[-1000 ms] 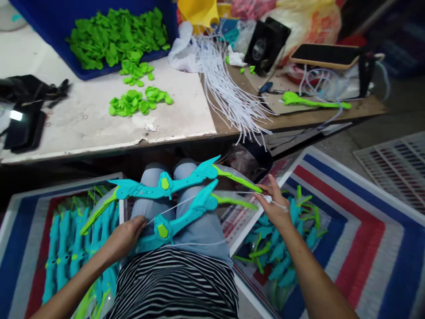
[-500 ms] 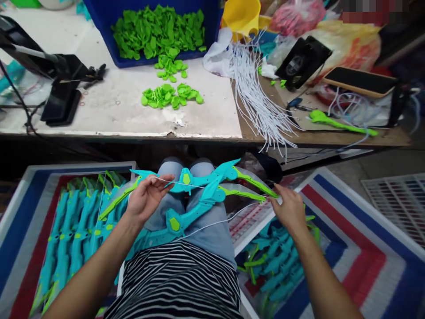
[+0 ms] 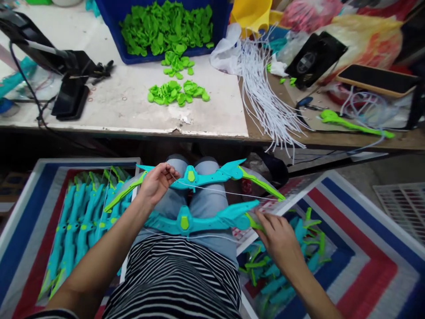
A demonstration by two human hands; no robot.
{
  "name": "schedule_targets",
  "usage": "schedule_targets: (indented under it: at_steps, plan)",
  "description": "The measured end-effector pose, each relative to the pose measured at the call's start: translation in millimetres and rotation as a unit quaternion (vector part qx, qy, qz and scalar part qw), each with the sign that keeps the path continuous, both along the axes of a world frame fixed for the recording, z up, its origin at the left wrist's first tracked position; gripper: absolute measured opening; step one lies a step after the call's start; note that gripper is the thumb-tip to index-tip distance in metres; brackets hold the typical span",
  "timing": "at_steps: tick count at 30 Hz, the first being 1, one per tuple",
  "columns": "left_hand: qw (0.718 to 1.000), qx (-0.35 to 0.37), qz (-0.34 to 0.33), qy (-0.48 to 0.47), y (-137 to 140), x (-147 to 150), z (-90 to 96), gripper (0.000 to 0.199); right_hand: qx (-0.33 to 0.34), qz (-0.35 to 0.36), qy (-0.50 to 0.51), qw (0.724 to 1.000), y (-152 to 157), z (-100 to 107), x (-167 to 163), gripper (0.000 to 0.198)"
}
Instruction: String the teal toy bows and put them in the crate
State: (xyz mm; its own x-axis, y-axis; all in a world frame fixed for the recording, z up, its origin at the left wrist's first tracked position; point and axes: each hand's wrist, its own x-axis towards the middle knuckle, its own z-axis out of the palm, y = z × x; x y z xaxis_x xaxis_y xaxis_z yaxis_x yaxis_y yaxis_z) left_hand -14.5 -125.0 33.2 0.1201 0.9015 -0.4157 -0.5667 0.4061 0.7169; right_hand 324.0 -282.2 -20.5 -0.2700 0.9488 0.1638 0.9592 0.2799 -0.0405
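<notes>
Two turquoise toy bows with lime-green limbs lie across my lap. At the far one, a white string runs from the tip of its right limb to my left hand, whose fingers are pinched on the string. My right hand is closed around the green right limb of the near bow, just beyond its turquoise body. My left forearm hides the near bow's left end. Part of a second white string shows along that bow's lower side.
Bows fill a striped-lined crate at left; more lie in another at right. On the table are loose green pieces, a blue bin, a bundle of white strings, a phone and a black fan.
My right hand has moved down from the far bow's limb tip to the near bow's limb. The near bow, formerly slanted across the far one, now lies level and lower. My left hand keeps the string.
</notes>
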Motion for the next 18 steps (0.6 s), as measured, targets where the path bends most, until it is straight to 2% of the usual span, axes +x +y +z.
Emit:
schedule_targets:
  at_steps: [2,4,6,8,9,11,13,15,16,17,18]
  plan:
    - [1.0,-0.004,0.02,0.005,-11.8,-18.1,-1.5,0.017,-0.033,0.029,0.018,0.999,-16.9,-0.9,14.6,0.032]
    - [0.999,-0.012,0.027,0.024,-25.7,-32.4,-4.9,0.019,-0.045,0.056,0.054,0.996,-12.9,4.4,19.4,0.032]
    - [0.997,-0.019,0.015,0.069,-38.2,-39.7,-11.4,0.023,-0.02,0.047,0.105,0.993,13.3,16.0,8.4,0.03]
    - [0.989,-0.007,-0.011,0.149,-47.0,-39.6,-20.2,0.026,0.024,0.03,0.151,0.988,55.5,27.9,-20.9,0.025]
    - [0.979,0.014,-0.023,0.203,-50.1,-37.3,-24.8,0.025,0.04,0.04,0.166,0.984,79.3,31.4,-41.5,0.022]
    - [0.939,0.077,-0.05,0.331,-55.1,-30.0,-32.2,0.023,0.034,0.129,0.181,0.974,124.7,30.5,-89.7,0.021]
    - [0.877,0.148,-0.111,0.443,-60.7,-22.7,-36.1,0.017,0.0,0.227,0.162,0.96,158.9,20.0,-137.7,0.022]
    - [0.821,0.19,-0.205,0.498,-68.3,-18.6,-36.6,0.014,-0.046,0.291,0.104,0.95,176.7,5.3,-175.1,0.037]
    - [0.806,0.193,-0.247,0.502,-72.6,-18.3,-35.8,0.013,-0.064,0.305,0.075,0.947,180.1,-1.7,-187.5,0.044]
    - [0.807,0.183,-0.273,0.491,-77.0,-19.3,-34.4,0.012,-0.077,0.31,0.054,0.946,181.0,-7.9,-195.4,0.049]
    - [0.826,0.16,-0.277,0.464,-81.1,-21.2,-32.5,0.01,-0.085,0.309,0.045,0.946,180.5,-13.0,-198.8,0.051]
